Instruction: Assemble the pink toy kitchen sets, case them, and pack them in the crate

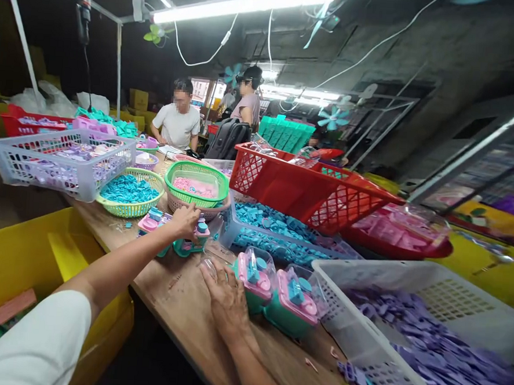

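Note:
My left hand [186, 220] reaches over a small toy set [154, 223] with a pink top and blue pieces. Its fingers look loosely apart near the rim of the green basket [170, 188], and nothing shows in them. Low on the table, my right hand [227, 295] is closed around a clear plastic piece [209, 265], partly hidden by the fingers. Just right of it stand two teal boxes, the nearer toy box [291, 313] and another toy box [257, 288], with pink tops, blue parts and clear covers. A second toy set [190, 245] stands under my left hand.
Around the wooden table [180, 304] are a yellow-green basket [127, 209] of blue parts, a white crate [362, 327] of purple parts, a red crate [283, 185] and a clear bin [267, 239] of blue parts. Two people are farther back. A yellow bin [23, 230] is at left.

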A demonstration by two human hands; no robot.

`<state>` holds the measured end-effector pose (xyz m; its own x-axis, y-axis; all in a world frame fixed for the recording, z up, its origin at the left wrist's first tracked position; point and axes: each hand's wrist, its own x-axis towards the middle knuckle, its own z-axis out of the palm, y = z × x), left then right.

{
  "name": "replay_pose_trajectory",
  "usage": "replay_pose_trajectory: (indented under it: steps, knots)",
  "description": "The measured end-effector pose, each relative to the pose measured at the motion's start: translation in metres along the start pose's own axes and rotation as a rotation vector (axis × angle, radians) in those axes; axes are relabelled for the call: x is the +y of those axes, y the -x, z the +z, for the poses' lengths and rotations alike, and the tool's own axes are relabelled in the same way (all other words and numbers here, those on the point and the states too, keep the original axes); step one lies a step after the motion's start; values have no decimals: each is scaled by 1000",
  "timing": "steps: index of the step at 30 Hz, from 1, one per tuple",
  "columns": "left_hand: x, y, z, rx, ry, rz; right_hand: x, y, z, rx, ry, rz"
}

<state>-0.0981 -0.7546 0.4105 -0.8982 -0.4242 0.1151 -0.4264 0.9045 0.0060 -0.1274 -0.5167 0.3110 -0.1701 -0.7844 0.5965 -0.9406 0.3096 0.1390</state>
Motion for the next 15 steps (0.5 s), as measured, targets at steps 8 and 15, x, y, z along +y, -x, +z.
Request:
replay_pose_trajectory:
  steps: [8,15]
  knots:
    - [12,-3,-13,-13,5,-87,-4,31,-20,-392,-213,121]
    - [25,42,-77,214,31,-113,2,27,-39,-470,-295,211]
